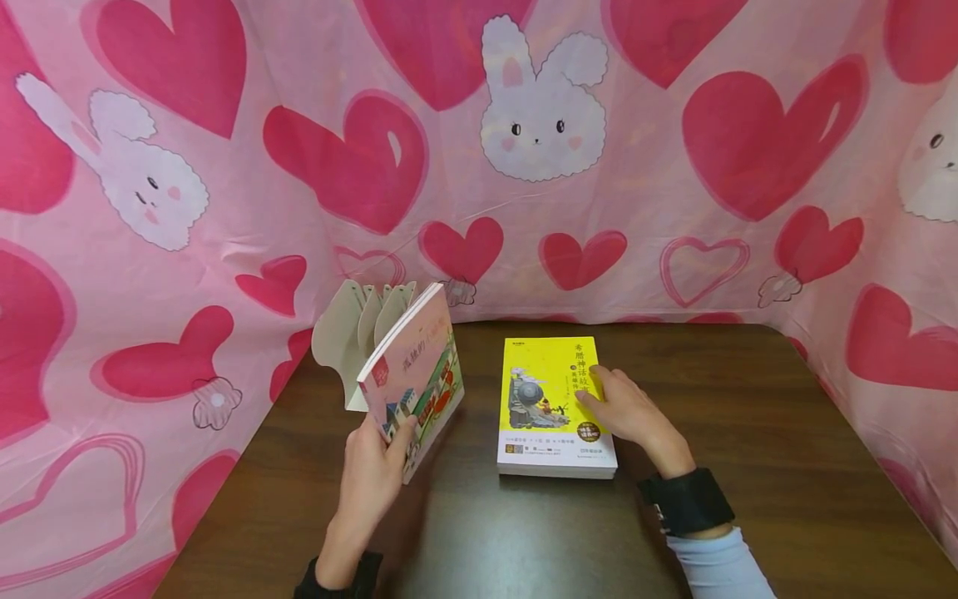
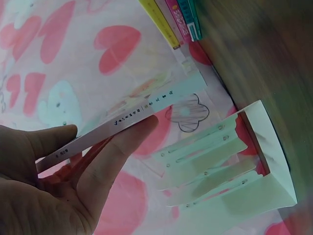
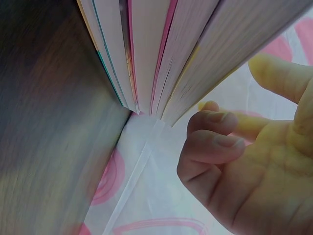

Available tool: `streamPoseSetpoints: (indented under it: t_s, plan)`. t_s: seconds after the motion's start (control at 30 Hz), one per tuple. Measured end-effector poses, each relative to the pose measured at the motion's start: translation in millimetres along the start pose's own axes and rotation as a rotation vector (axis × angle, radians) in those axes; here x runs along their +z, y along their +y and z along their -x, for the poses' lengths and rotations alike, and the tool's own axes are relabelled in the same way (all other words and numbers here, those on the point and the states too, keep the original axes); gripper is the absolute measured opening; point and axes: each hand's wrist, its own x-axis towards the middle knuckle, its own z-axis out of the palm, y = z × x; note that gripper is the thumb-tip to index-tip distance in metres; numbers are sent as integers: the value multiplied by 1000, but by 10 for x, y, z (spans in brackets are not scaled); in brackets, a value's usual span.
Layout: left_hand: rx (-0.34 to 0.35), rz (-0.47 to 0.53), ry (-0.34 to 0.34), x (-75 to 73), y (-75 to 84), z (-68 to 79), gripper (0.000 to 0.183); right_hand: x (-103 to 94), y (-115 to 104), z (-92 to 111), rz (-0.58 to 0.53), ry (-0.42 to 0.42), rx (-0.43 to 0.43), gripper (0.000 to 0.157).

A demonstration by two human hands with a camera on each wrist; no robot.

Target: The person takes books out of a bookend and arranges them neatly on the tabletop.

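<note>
My left hand (image 1: 372, 474) grips a thin pink picture book (image 1: 427, 378) by its lower part, holding it tilted upright above the table. In the left wrist view, the thumb lies on one side of the book's spine (image 2: 122, 117) and the fingers on the other. A yellow-and-white book (image 1: 550, 374) tops a stack of several books. My right hand (image 1: 636, 412) is at the right edge of that stack, thumb and fingertips over the yellow cover in the head view. The right wrist view shows its fingers loosely bent beside the stack's page edges (image 3: 195, 54).
A cream desktop rack (image 1: 337, 341) with several upright dividers stands at the table's left rear, just behind the pink book. The dark wooden table (image 1: 748, 399) is bordered by a pink heart-and-rabbit cloth (image 1: 644, 141) at the back and sides.
</note>
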Motion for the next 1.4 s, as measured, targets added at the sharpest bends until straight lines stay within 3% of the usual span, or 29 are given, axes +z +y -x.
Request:
streamPoseSetpoints:
  t_s: [0.4, 0.73, 1.0, 1.4]
  plan:
    - [-10, 61, 4, -68, -73, -176, 49, 14, -65, -11, -44, 10, -77, 64]
    - [-37, 109, 11, -97, -60, -241, 45, 47, -117, -27, -73, 84, -176, 51]
    - [-55, 121, 21, -107, -90, -285, 44, 125, -211, -57, -89, 96, -224, 46]
    - [-76, 188, -44, -130, -127, -355, 39, 291, -427, -103, -187, 70, -319, 52]
